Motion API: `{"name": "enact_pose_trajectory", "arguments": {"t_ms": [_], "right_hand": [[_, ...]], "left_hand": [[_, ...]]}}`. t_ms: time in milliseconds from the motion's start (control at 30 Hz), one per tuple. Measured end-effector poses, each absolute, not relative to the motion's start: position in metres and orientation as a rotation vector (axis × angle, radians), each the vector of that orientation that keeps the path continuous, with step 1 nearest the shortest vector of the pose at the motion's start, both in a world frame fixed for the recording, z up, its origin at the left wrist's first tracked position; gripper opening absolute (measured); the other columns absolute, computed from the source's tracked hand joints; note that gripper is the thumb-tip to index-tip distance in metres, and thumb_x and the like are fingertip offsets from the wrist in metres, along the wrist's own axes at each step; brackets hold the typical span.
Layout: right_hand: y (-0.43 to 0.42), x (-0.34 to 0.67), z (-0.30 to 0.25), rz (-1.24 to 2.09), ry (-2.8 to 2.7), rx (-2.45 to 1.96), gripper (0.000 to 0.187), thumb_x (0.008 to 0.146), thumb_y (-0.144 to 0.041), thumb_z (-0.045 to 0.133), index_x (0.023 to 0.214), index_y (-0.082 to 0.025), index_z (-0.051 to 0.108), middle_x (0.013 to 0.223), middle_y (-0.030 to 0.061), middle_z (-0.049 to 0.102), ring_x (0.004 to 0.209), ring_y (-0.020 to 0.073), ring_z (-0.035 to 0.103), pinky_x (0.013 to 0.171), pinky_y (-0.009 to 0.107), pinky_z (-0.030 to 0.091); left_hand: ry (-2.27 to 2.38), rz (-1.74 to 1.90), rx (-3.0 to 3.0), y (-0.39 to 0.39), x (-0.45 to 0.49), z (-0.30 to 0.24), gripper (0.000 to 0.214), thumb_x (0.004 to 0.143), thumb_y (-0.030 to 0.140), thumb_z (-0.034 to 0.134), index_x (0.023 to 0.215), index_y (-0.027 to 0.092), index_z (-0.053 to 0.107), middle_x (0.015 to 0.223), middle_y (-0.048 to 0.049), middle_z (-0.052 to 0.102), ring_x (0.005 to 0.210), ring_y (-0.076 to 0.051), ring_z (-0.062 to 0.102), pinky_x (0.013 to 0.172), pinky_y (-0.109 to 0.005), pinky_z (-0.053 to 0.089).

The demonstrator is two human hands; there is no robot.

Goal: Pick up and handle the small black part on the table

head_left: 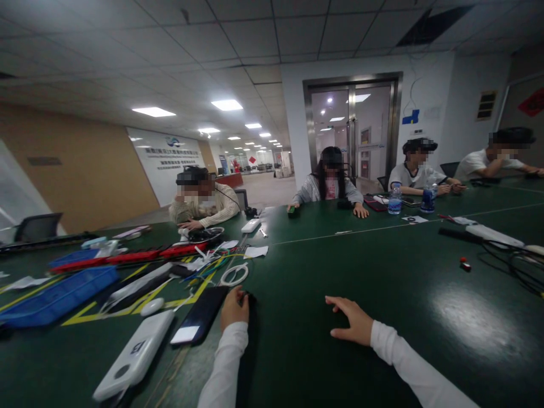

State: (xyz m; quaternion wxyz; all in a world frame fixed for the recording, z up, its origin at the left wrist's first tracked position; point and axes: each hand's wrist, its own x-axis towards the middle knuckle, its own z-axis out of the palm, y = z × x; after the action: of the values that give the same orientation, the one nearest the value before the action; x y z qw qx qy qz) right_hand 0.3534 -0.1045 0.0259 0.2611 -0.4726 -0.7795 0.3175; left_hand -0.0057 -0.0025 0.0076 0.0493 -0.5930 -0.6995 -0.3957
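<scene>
You are wearing the single camera on your head, and it is looking forward and slightly down across the dark green glossy tabletop (340,266). It is sitting nearest to your left hand (233,309) and right hand (351,320), which are lying at the bottom edge. It is facing the seated person in a grey cardigan (327,190) and the steel-framed glass double door (352,130) far across, while the white tiled ceiling (255,34) is filling the top.

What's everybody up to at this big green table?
The camera wearer's left hand is curled against a small dark object beside a black phone; whether it grips it is unclear. Their right hand lies flat and open on the green table. Four other people sit across the table.
</scene>
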Motion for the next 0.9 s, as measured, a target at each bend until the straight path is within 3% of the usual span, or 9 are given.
{"name": "enact_pose_trajectory", "arguments": {"t_ms": [633,900], "right_hand": [[-0.102,0.354,0.022,0.9,-2.094,-1.331,0.068,0.067,-0.038,0.062,0.127,-0.029,0.029,0.12,0.0025,0.044,0.106,0.0233,0.043,0.09,0.04,0.035],[-0.102,0.353,0.021,0.822,-2.125,-1.29,0.074,0.065,-0.042,0.063,0.128,-0.027,0.028,0.121,0.0034,0.045,0.101,0.022,0.047,0.088,0.037,0.034]], "left_hand": [[-2.228,-1.13,-1.86,0.001,-0.003,0.005,0.027,0.071,0.026,0.049,0.097,0.019,0.052,0.086,-0.0036,0.064,0.081,-0.015,0.06,0.075,-0.028,0.046],[-2.062,-1.316,-2.363,-0.035,0.089,0.016,0.025,0.069,0.023,0.052,0.094,0.023,0.055,0.086,0.0,0.066,0.081,-0.014,0.061,0.078,-0.03,0.047]]}}
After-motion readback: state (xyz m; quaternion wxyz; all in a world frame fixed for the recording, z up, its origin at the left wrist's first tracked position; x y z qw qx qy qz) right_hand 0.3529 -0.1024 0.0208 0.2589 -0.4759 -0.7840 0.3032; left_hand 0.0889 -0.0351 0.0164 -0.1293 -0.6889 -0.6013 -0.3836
